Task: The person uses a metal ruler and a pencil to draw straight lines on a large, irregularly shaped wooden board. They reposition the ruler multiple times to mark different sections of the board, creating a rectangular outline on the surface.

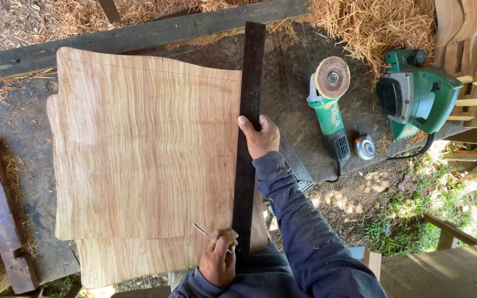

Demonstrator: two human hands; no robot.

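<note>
A pale wooden board [144,149] with wavy reddish grain lies on a dark, dusty workbench [299,105], and a second similar board [133,259] sticks out beneath it. A long dark metal ruler [249,72] runs along the top board's right edge. My right hand [260,138] presses flat on the ruler near its middle. My left hand [219,262] grips a pencil [202,232] at the ruler's near end, with the tip pointing at the board's lower right corner.
On the bench to the right lie a green angle grinder [329,105] with a sanding disc, a small tape measure [365,147] and a green electric planer [415,96]. Straw [371,25] is piled behind. A wooden beam [1,215] lies at the left, with stacked wood pieces [476,49] at the right.
</note>
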